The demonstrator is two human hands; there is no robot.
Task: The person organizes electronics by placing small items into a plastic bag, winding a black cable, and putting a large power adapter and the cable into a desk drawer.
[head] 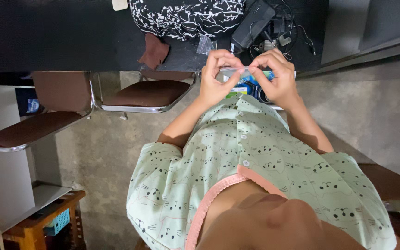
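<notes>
Both hands are raised together over the edge of a black table (47, 37), pinching a small clear plastic packet (235, 71) between them. The left hand (216, 76) has its fingers curled, thumb and fingertips closed on the packet's left end. The right hand (276, 76) does the same at the right end, so the packet is stretched flat between the two grips, held in the air and not resting on anything. What is inside the packet is too small to tell.

Judging by the two pinches at opposite ends, the step in hand looks like pulling or tearing the packet open. That would call for a firm hold at both ends and a small, steady pull apart, so that nothing spills.

Just beneath the hands lies a blue and green box (245, 88), partly hidden. On the table beyond are a dark power adapter (253, 21) with tangled cables (285, 32), another small clear bag (206, 45), a brown cloth (153, 51) and a black bag with a white leaf pattern (186, 16).

The person wears a pale green buttoned shirt (255, 157) with small cat faces and pink trim. Two brown padded chairs with metal frames (149, 95) stand at the table, over a bare concrete floor (98, 153). A low wooden stool (38, 222) sits in the corner.
</notes>
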